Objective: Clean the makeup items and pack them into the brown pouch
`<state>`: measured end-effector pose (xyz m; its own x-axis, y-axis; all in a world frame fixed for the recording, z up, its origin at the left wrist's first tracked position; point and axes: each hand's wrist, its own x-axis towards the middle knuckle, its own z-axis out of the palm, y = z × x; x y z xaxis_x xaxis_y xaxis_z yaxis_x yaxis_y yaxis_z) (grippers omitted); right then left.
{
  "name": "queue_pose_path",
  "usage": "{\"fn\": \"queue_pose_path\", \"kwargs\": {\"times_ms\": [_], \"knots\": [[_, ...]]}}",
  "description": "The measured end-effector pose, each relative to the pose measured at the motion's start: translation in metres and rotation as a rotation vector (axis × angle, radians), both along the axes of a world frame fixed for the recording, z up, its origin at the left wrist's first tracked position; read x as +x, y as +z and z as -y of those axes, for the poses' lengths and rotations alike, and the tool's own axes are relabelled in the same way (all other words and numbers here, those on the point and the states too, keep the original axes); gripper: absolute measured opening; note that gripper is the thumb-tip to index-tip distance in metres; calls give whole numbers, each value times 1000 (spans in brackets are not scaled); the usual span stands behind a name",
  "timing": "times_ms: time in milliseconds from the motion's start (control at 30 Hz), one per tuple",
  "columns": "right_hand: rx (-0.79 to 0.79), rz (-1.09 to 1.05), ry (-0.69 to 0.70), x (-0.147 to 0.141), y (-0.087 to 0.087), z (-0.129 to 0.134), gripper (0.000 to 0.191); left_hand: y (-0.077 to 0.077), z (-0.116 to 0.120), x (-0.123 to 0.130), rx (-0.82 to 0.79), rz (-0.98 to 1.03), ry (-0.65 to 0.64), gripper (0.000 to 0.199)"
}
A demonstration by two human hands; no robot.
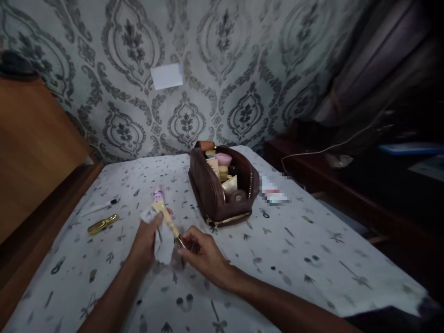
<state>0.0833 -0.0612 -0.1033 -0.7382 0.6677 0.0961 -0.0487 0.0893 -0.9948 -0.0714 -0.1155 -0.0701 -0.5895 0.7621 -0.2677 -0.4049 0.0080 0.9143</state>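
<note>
A slim beige squeeze tube (169, 221) slants between my two hands, with its flat, wide end pointing away from me. My left hand (150, 233) is closed around a crumpled white tissue (163, 245), thumb pressed against the tube. At the tube's dark, shiny near end, the fingers of my right hand (203, 252) pinch closed on it. Just past the flat end is a small purple-and-white item (158, 193), whose kind I cannot make out. To the right stands an unzipped brown cosmetic bag (206, 189) holding several cosmetics.
Left of my hands lie a gold tube-shaped case (103, 224) and a thin clear item with a black end (99, 207). A blurred white packet (274, 189) is right of the bag. The patterned sheet (277, 277) meets a wallpapered wall (187, 115); a white cable (322, 151) hangs rightward.
</note>
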Motion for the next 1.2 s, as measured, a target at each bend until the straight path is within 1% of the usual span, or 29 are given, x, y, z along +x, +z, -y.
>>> {"fn": "queue_pose_path", "kwargs": {"times_ms": [100,167,233,300,333,400,467,567,633,700,733,800,867,933,1000,1067,1133,1200], "knots": [[-25,-56,-64,-1,-3,-2,15,-8,3,14,-43,-118,-222,53],[-3,-58,-79,1,0,-6,15,-11,5,17,-45,-167,-295,47],[58,-18,-62,5,6,-10,15,-11,6,15,-56,-211,-279,45],[148,17,-80,10,14,-15,14,-10,5,11,-69,-283,-259,47],[183,17,-107,13,19,-17,15,-9,5,8,-69,-335,-275,48],[208,-30,-166,18,28,-23,25,-9,4,4,-61,-452,-350,50],[194,-101,-163,23,35,-29,30,-15,4,4,-71,-558,-399,52],[170,-154,-92,32,46,-35,26,-30,4,7,-70,-700,-414,55],[153,-156,-59,41,54,-39,26,-38,5,9,-30,-804,-442,52],[164,-166,-33,51,62,-43,27,-40,3,11,17,-929,-490,49],[179,-170,-21,56,66,-45,28,-37,2,12,40,-996,-519,47],[196,-181,-14,67,74,-50,28,-26,-3,18,96,-1114,-580,43],[158,-206,-41,79,82,-57,28,-9,-11,26,164,-1198,-631,36],[111,-260,-105,93,90,-67,25,11,-20,36,224,-1262,-668,31],[133,-326,-243,108,99,-79,21,30,-30,45,272,-1321,-670,28],[212,-356,-452,123,108,-94,19,44,-40,53,321,-1369,-687,23],[309,-380,-604,135,117,-108,19,51,-48,59,379,-1428,-681,24],[390,-386,-699,142,124,-121,18,50,-55,63,436,-1522,-612,29]]}}
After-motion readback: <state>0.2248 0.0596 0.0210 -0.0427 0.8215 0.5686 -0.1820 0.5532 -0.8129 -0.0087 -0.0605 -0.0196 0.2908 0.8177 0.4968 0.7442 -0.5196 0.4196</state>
